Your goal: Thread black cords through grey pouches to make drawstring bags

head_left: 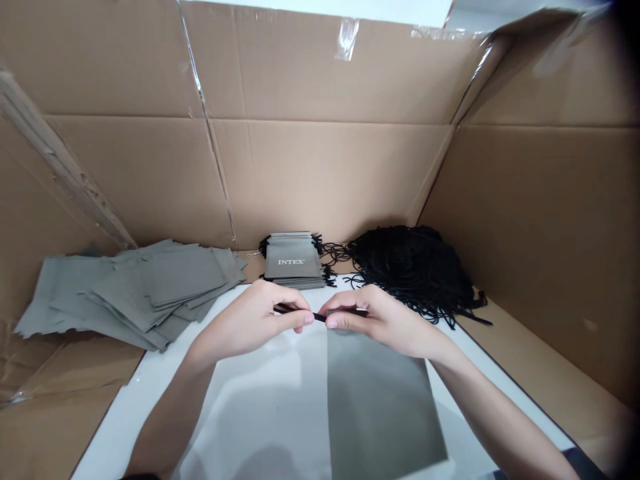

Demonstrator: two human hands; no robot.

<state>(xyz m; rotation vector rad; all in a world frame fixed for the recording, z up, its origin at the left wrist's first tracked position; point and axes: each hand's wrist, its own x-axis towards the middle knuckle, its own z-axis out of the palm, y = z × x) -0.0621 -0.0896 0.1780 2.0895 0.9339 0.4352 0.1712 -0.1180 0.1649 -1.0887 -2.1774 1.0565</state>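
Note:
My left hand [273,313] is closed in a pinch on a short, dark length of black cord [319,317], which spans the small gap between my hands. My right hand [370,317] pinches the other end of this cord, at the top left corner of a flat grey fabric pouch [385,400]. From my right fingers the pouch hangs down over the white work surface [265,393], its plain side towards me. My fingers hide the pouch's top edge, so I cannot tell how far the cord runs inside it.
Loose grey pouches [160,287] lie overlapping at the left. Behind my hands stands a neat stack of pouches [293,259] marked INTEX, with black cord ends at its sides. A tangled heap of black cords [410,267] is at the right. Cardboard walls [330,160] enclose the back and sides.

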